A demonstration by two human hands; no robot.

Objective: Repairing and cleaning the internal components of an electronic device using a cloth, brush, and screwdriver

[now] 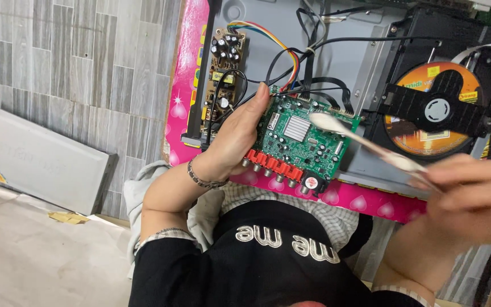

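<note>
Nearest to the camera, the right hand (pixel 473 196) has its fingers pinched closed around the handle of a thin pale brush (pixel 365 142) — its white tip lies over the green circuit board with red sockets (pixel 296 142). The left hand (pixel 234 142) holds this board by its left edge, fingers wrapped around it, above the pink table (pixel 186 85). Behind it is an open grey metal player case (pixel 342 62) with black and coloured wires (pixel 291 57), a small brown power board (pixel 223 74) at the left, and an orange disc (pixel 427 108) under a black clamp at the right.
</note>
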